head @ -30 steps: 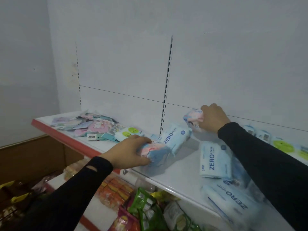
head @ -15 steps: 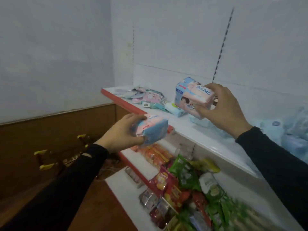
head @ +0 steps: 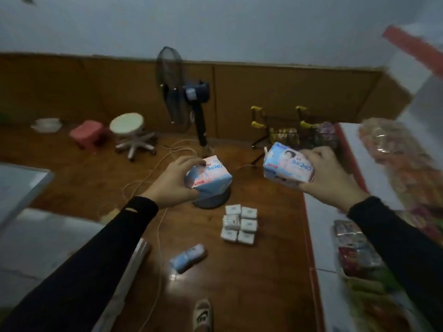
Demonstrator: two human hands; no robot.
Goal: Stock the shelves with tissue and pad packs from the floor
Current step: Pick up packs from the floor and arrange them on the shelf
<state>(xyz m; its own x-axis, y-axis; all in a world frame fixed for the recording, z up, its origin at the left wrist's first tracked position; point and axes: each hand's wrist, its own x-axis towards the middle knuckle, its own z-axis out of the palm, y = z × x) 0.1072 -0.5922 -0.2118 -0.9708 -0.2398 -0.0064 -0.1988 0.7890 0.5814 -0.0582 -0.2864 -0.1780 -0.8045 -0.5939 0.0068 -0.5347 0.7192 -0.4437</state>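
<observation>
My left hand (head: 171,182) grips a blue and pink pack marked 240 (head: 209,177) in mid-air above the floor. A second pack of the same kind (head: 286,166) is held up by my right hand (head: 328,177), its fingers curled round it. On the wooden floor below lies a bundle of several small white packs (head: 239,224) and, nearer me, a single blue pack (head: 188,258). The shelf unit with its red edge (head: 309,236) runs along the right, loaded with snack bags.
A standing fan (head: 189,111) with a round base stands on the floor behind my hands, its cable trailing left. A rolling stool (head: 130,131), a pink stool (head: 87,135) and black baskets with yellow handles (head: 287,130) stand by the wooden wall. A slipper (head: 203,315) shows at the bottom.
I have turned away from the shelf towards the floor, carrying both packs with me. Each hand has lifted its pack off the upper shelf and holds it in the air.
</observation>
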